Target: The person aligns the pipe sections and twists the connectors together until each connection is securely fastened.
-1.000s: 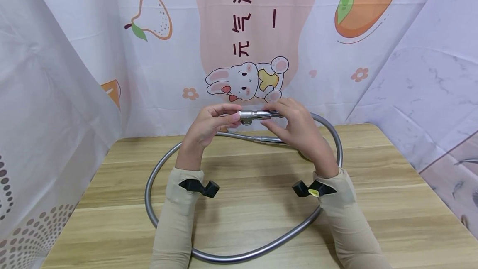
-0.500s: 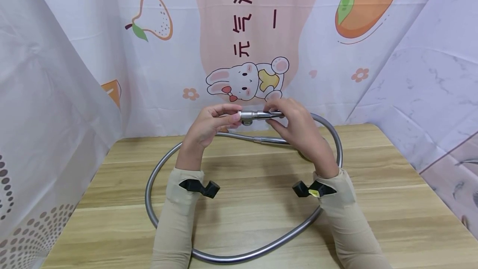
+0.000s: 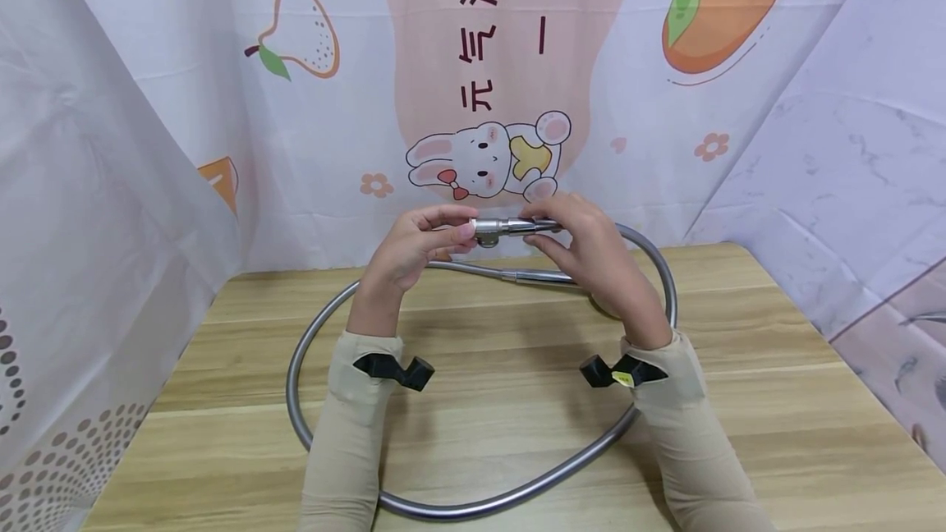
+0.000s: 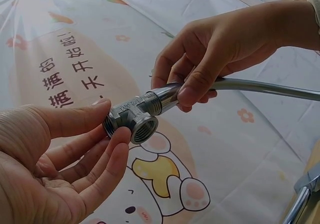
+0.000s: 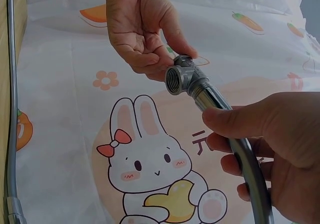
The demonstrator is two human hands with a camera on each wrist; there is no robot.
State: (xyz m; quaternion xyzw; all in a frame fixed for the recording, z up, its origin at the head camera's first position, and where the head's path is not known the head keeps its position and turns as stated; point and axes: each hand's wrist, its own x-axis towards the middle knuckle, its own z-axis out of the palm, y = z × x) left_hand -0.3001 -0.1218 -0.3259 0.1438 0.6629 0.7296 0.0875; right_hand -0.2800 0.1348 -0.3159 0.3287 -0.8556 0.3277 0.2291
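My left hand [image 3: 410, 249] pinches one end of a threaded metal tee fitting [image 4: 131, 115] between thumb and fingers. The tee's side outlet, with thread showing inside, faces the camera in both wrist views. Against its other end sits the chrome end nut [image 4: 166, 94] of a grey metal shower hose [image 3: 480, 509]. My right hand [image 3: 591, 249] holds the hose at this nut, thumb on one side and fingers on the other in the right wrist view. Tee and nut are in line, held up above the back of the table.
The hose loops across the wooden table [image 3: 480, 401] and under both forearms. Near the back edge lies its other end with a chrome handle [image 3: 543, 277], partly hidden behind the right hand. A printed cloth [image 3: 310, 146] hangs close behind the hands.
My right thumb and fingers have shifted slightly on the chrome nut, closing in from a wider spread. The left hand and the tee fitting stay in place.
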